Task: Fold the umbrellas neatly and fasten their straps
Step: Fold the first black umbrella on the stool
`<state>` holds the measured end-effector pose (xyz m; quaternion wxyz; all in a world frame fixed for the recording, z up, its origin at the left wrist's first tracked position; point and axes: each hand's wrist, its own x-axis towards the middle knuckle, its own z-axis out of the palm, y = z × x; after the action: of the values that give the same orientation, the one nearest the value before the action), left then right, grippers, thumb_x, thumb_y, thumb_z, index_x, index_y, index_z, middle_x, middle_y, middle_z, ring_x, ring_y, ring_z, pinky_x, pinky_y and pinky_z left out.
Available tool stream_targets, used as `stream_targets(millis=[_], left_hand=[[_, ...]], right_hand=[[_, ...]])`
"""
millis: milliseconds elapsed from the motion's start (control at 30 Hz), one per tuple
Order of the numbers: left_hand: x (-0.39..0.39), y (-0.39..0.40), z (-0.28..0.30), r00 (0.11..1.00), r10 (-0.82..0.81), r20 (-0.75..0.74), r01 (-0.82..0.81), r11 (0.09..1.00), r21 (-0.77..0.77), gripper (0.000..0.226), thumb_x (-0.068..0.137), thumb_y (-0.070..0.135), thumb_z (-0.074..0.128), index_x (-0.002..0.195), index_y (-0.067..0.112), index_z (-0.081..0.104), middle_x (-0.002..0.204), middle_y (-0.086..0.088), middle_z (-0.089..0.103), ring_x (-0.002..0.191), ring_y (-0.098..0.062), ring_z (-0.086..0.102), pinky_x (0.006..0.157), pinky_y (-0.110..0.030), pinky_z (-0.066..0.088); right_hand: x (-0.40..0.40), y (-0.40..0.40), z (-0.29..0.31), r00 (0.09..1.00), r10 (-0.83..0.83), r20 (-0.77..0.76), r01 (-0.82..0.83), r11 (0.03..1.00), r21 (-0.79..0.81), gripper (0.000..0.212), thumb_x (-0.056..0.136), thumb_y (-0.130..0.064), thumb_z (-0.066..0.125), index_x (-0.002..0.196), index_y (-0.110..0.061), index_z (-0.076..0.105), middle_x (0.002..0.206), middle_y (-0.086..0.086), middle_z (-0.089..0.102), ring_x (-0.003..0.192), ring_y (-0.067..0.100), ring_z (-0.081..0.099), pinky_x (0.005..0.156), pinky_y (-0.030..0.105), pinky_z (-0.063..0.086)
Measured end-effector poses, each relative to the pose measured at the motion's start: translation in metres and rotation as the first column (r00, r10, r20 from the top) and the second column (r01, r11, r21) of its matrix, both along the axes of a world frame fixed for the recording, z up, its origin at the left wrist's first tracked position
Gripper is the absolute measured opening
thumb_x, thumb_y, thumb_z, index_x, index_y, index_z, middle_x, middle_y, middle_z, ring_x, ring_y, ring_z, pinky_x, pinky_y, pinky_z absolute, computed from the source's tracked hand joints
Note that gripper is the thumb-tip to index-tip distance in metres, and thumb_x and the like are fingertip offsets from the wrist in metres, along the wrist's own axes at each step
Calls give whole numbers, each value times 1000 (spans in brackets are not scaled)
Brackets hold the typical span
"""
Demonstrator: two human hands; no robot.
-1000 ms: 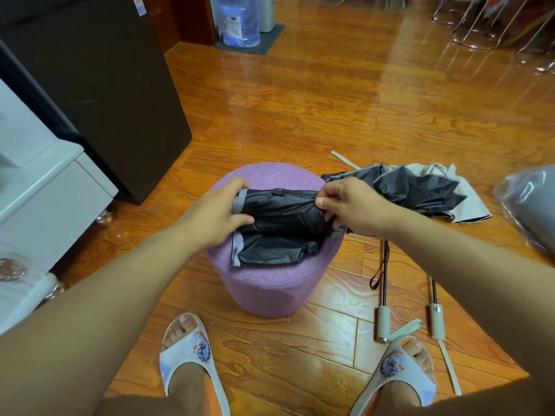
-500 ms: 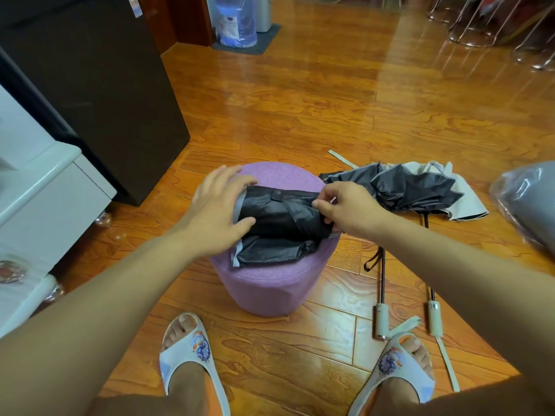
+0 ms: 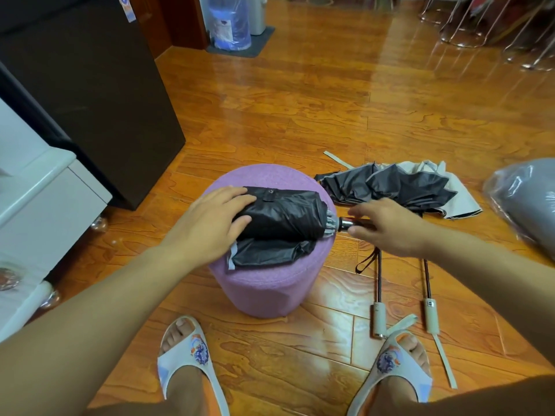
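A black umbrella point(image 3: 285, 216) lies rolled on the purple stool point(image 3: 270, 289), its strap with a snap button point(image 3: 270, 194) on top and a loose flap hanging toward me. My left hand point(image 3: 210, 226) presses flat on the umbrella's left end, fingers straight. My right hand point(image 3: 387, 226) holds the umbrella's handle just off the stool's right edge, with the metal shaft end showing by my thumb. Two more umbrellas point(image 3: 399, 187) lie on the floor to the right, canopies loose, shafts extended toward me.
The two floor umbrellas' beige handles point(image 3: 378, 319) lie beside my right slipper point(image 3: 396, 364). A dark cabinet point(image 3: 90, 85) and white furniture point(image 3: 39, 190) stand to the left. A grey plastic-wrapped bundle point(image 3: 525, 202) sits at the right edge, a water bottle point(image 3: 229, 22) at the back.
My left hand opened and laid flat on the canopy. My right hand let go of the canopy's edge and moved right to the handle. The snap strap now shows on top.
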<state>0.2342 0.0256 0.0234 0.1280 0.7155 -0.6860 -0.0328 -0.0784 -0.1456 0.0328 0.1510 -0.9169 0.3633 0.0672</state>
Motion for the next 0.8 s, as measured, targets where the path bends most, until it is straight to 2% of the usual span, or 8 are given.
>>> stream_targets(millis=[100, 200, 333, 400, 467, 600, 700, 800], left_hand=[[-3, -3, 0, 1000, 12, -15, -12, 1000, 15, 47, 101, 35, 55, 146, 19, 54, 152, -2, 48, 143, -23, 40, 119, -43, 33], [-8, -1, -1, 985, 30, 171, -23, 999, -44, 50, 96, 34, 65, 141, 15, 59, 146, -11, 48, 136, -34, 38, 110, -53, 37], [-20, 1, 14, 976, -25, 218, 73, 973, -217, 40, 87, 27, 72, 125, 14, 67, 120, -9, 56, 110, -32, 49, 87, -45, 40], [-20, 6, 17, 959, -232, 165, 262, 945, -197, 26, 88, 34, 68, 109, 19, 70, 109, -2, 58, 102, -26, 54, 81, -40, 42], [-18, 15, 13, 925, -361, 119, 368, 929, -46, 29, 87, 49, 66, 102, 25, 67, 106, 5, 58, 100, -19, 56, 82, -40, 45], [-7, 32, 0, 903, -364, 227, 329, 927, 179, 43, 78, 57, 64, 110, 29, 57, 114, 7, 54, 109, -17, 52, 94, -36, 40], [-3, 35, 0, 878, -340, 338, 304, 940, 155, 33, 78, 41, 60, 107, 26, 57, 110, 4, 56, 105, -21, 55, 95, -39, 41], [-7, 34, 1, 859, -346, 378, 347, 935, 67, 16, 84, 32, 58, 95, 22, 61, 108, -1, 58, 101, -24, 56, 90, -41, 43]], right_hand=[[2, 7, -5, 980, 4, 198, 18, 994, -107, 37, 98, -42, 59, 126, -19, 60, 118, 0, 60, 114, 20, 51, 93, 33, 42], [25, 23, 5, 896, 154, 415, -58, 970, -236, 14, 94, -25, 66, 105, -16, 67, 99, -2, 57, 99, 23, 55, 80, 34, 44], [58, 39, -6, 826, 485, 286, -379, 855, -354, 30, 90, -17, 69, 119, -11, 69, 116, 5, 63, 105, 28, 54, 93, 39, 47], [64, 40, -10, 841, 482, 245, -390, 855, -341, 38, 88, -21, 70, 124, -11, 65, 121, 7, 61, 110, 29, 54, 96, 42, 48], [62, 38, -9, 860, 443, 253, -368, 883, -293, 41, 86, -25, 71, 124, -14, 60, 124, 7, 57, 114, 28, 51, 98, 42, 45], [56, 43, -13, 871, 452, 192, -391, 875, -287, 39, 81, -37, 75, 113, -21, 58, 139, 11, 46, 125, 32, 44, 102, 46, 44], [57, 50, -20, 901, 409, 147, -363, 893, -265, 51, 76, -51, 77, 116, -23, 61, 146, 14, 40, 131, 37, 39, 108, 48, 41], [60, 56, -22, 910, 392, 139, -334, 888, -315, 36, 78, -44, 76, 104, -20, 66, 145, 17, 42, 128, 40, 40, 103, 52, 44]])
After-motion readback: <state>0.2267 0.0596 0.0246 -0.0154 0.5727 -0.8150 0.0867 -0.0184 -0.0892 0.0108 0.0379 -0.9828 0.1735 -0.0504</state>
